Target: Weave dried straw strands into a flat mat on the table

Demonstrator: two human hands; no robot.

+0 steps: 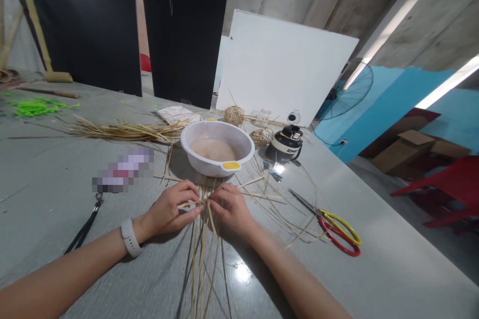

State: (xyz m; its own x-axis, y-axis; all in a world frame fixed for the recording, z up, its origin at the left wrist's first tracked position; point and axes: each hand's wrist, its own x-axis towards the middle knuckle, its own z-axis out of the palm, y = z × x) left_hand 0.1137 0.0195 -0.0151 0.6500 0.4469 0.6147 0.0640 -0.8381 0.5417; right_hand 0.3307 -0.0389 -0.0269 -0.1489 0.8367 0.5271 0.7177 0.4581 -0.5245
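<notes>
Thin pale bamboo strips (pixel 204 254) lie crossed on the grey table (pixel 56 179) right in front of me. My left hand (pixel 170 209), a white watch on its wrist, pinches a horizontal strip at the crossing. My right hand (pixel 232 207) has its fingers closed on the strips at the same crossing point, touching the left fingertips. Just beyond my hands stands a white bowl (pixel 217 148) with a yellow tab, holding cloudy water.
Red-and-yellow scissors (pixel 331 222) lie to the right. A black-and-white jug (pixel 286 144), two woven balls (pixel 234 115) and a bundle of loose strips (pixel 127 131) sit behind. A black lanyard (pixel 84 229) lies left. Black and white boards stand at the back.
</notes>
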